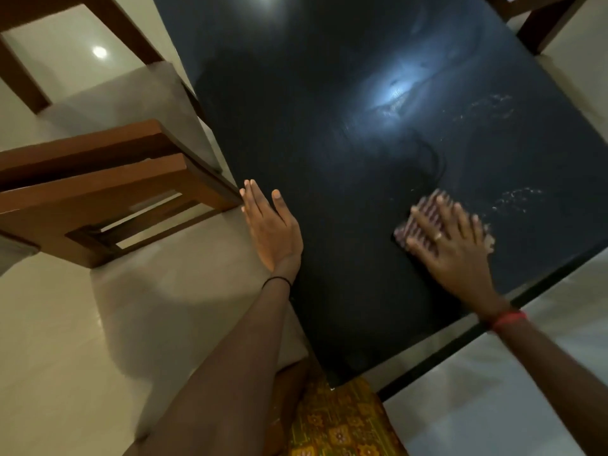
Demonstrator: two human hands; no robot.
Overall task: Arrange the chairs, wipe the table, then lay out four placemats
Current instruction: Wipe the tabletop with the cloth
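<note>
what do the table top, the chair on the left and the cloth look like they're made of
Table top: dark, glossy, maybe stone or lacquered board; it mirrors a ceiling light and shows wipe streaks.
Chair: brown wood, smooth satin finish, squared rails.
Cloth under the right hand: looks like striped woven fabric, though it is blurred.

counter [329,110]: dark, glossy, smeared streaks | chair [98,179]: brown smooth wood, left | cloth [424,215]: ribbed fabric | floor [65,324]: pale glossy tiles
</note>
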